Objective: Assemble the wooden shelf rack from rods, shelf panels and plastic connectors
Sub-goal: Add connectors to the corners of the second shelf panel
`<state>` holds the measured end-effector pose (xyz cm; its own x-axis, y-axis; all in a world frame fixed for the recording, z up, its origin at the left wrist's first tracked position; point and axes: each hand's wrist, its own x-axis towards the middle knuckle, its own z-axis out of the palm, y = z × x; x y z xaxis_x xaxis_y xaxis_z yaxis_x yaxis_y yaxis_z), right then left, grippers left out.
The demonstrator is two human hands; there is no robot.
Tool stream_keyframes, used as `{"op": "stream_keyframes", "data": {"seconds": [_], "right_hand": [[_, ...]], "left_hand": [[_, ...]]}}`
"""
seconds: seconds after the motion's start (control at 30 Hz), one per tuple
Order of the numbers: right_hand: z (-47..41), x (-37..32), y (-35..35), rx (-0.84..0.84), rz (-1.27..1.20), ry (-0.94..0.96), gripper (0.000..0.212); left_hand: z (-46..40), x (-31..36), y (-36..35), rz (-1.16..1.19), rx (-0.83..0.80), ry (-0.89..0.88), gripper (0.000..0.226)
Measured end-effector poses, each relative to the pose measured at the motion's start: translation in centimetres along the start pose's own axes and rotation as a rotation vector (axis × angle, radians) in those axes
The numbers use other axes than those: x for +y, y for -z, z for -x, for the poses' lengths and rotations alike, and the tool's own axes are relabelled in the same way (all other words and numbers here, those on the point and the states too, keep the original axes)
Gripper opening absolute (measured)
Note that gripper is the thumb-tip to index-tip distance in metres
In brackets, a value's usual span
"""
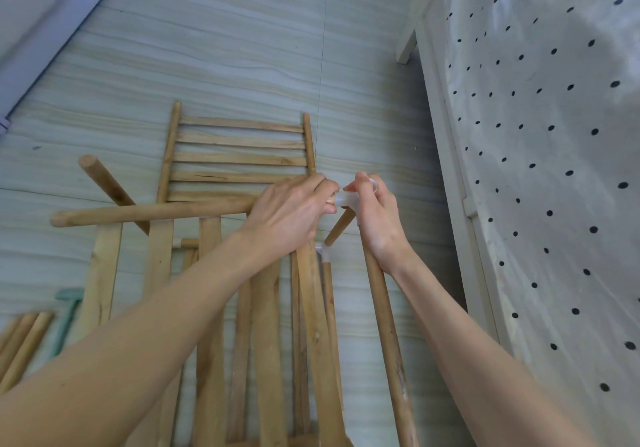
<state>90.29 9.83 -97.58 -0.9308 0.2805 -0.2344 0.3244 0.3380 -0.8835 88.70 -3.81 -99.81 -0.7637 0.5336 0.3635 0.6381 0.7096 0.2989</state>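
Note:
My left hand grips the right end of a horizontal wooden rod that points at a translucent plastic connector. My right hand pinches that connector, which sits on top of an upright rod. A short rod also runs down-left from the connector to a second white connector. A slatted shelf panel lies flat on the floor beyond my hands. Another slatted panel lies under my forearms.
A loose rod lies slanted at the left. Several more rods and a pale green part lie at the lower left. A bed with a white polka-dot sheet borders the right. A wall base runs along the upper left.

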Motion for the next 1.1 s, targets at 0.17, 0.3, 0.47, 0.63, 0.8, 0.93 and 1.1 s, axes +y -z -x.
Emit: {"op": "stream_keyframes", "data": {"seconds": [0.17, 0.3, 0.47, 0.63, 0.8, 0.93, 1.1], "right_hand": [[-0.1, -0.2, -0.1, 0.017, -0.013, 0.001, 0.035], [0.1, -0.3, 0.0, 0.005, -0.016, 0.003, 0.032], [0.4, -0.5, -0.4, -0.015, -0.028, 0.01, 0.029], [0.4, -0.6, -0.3, -0.032, -0.026, 0.025, 0.024], [0.5, -1.1, -0.2, -0.046, -0.025, 0.006, 0.023], [0.6, -1.5, -0.2, -0.088, -0.02, -0.025, 0.023], [0.5, -1.4, -0.5, -0.07, -0.047, 0.015, 0.023]], "left_hand": [[0.0, 0.0, -0.2, 0.013, 0.009, 0.002, 0.02], [0.0, 0.0, -0.1, 0.018, 0.009, 0.004, 0.019], [-0.1, 0.0, 0.0, 0.005, -0.014, 0.034, 0.023], [-0.5, -1.3, 1.4, 0.04, -0.319, 0.214, 0.054], [0.3, -3.8, 2.9, -0.017, -0.55, 0.222, 0.048], [0.5, -3.9, 3.1, -0.045, -0.501, 0.17, 0.046], [0.4, -3.7, 2.9, -0.104, -0.466, 0.145, 0.041]]}}
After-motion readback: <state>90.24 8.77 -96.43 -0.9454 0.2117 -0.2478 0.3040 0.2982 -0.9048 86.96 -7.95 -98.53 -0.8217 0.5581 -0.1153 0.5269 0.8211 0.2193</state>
